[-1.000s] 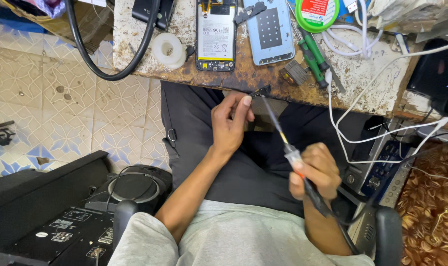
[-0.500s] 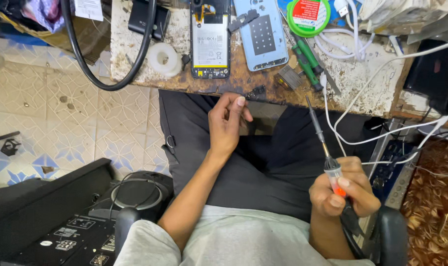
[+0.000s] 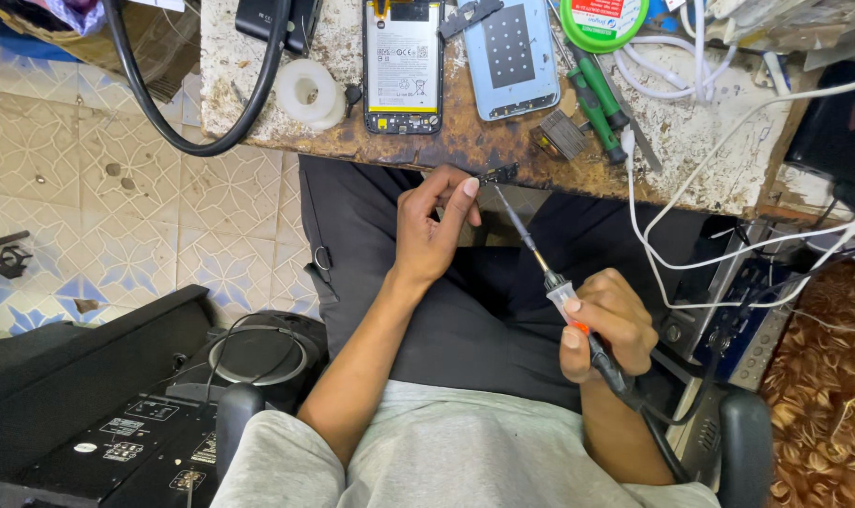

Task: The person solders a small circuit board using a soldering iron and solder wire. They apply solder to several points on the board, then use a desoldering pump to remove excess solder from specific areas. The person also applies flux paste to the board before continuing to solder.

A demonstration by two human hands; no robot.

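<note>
My left hand (image 3: 432, 226) is raised over my lap and pinches a small dark part (image 3: 499, 175) between thumb and fingers, just below the workbench edge (image 3: 465, 150). A soldering iron (image 3: 550, 282) with a clear and orange handle is gripped in my right hand (image 3: 608, 325). Its long thin tip points up and left, close to the small part. On the bench above lie an opened phone (image 3: 402, 66) showing its battery and a light blue back cover (image 3: 514, 55).
A roll of white tape (image 3: 309, 94), green-handled screwdrivers (image 3: 592, 94), a green round tin (image 3: 604, 19) and white cables (image 3: 691, 66) lie on the bench. A thick black cable (image 3: 178, 141) hangs at left. Black audio equipment (image 3: 117, 404) stands on the tiled floor.
My right hand has swung the soldering iron back left, bringing its tip up toward the small part. My left hand stays raised near the bench edge, pinching the part.
</note>
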